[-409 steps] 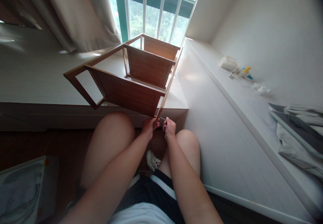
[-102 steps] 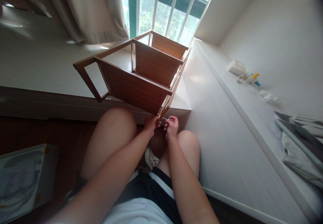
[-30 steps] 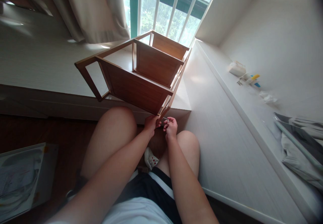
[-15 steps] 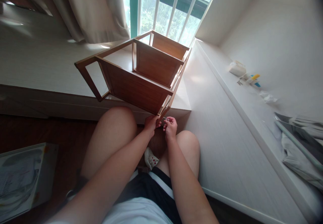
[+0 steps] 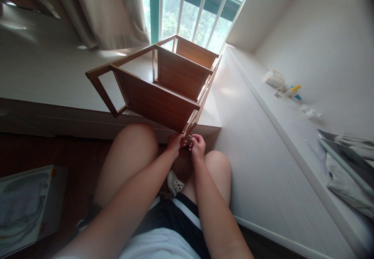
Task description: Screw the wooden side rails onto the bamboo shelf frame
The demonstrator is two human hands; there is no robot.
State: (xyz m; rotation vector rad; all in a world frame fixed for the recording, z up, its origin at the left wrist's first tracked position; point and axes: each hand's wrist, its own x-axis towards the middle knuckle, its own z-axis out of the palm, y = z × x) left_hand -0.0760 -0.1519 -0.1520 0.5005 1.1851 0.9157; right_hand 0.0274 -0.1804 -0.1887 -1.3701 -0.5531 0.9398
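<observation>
A brown wooden shelf rack (image 5: 157, 93) with three panels lies tilted on the pale ledge, its near right corner jutting past the edge toward me. My left hand (image 5: 175, 142) is closed around the end of the frame's leg at that corner. Just to the right, my right hand (image 5: 198, 145) pinches a thin, light metal rod, perhaps a hex key (image 5: 190, 136), whose tip points at the leg. Whether the tip sits in a hole there is too small to tell. Both hands are above the gap between my knees.
The pale ledge (image 5: 43, 68) runs left beneath a curtain (image 5: 111, 13) and barred window. On the right, a white panel (image 5: 263, 142) carries a shelf top with a white box (image 5: 274, 78), small items and folded cloth (image 5: 344, 173). A clear-topped bin (image 5: 26, 204) stands at lower left.
Hardly anything differs. My right hand has shifted very slightly around the thin rod, while my left hand and the rack stay in place.
</observation>
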